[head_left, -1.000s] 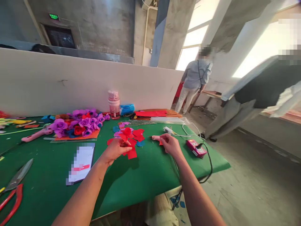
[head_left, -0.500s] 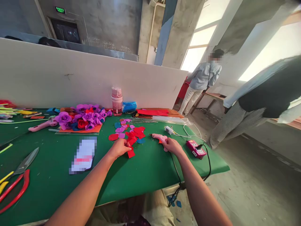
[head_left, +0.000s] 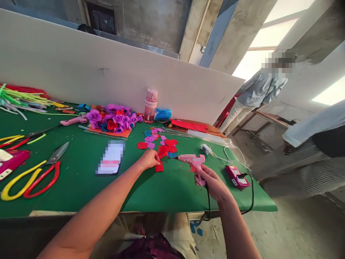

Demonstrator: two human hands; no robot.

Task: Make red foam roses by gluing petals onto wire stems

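Observation:
My right hand (head_left: 212, 181) is wrapped round the handle of a pink hot glue gun (head_left: 190, 159), whose nozzle points left over the table. With its fingers pinched together, my left hand (head_left: 148, 160) grips a red petal piece (head_left: 159, 166). Beside those fingers lies a loose pile of red petal pieces (head_left: 170, 145), with a blue piece (head_left: 173, 155) near the nozzle. Purple petal pieces (head_left: 151, 138) are scattered just behind. The gun's black cord drops over the table's front edge.
A phone (head_left: 111, 158), red-and-yellow scissors (head_left: 55, 156) and a bunch of purple and red flowers (head_left: 118, 118) lie to the left. A pink bottle (head_left: 151, 104) stands at the back. A power strip (head_left: 237, 177) sits at right. Two people are beyond the table.
My right hand has raised the glue gun, and its body now shows more fully above the green top. My left hand stays at the red pieces. The view has turned left and downward.

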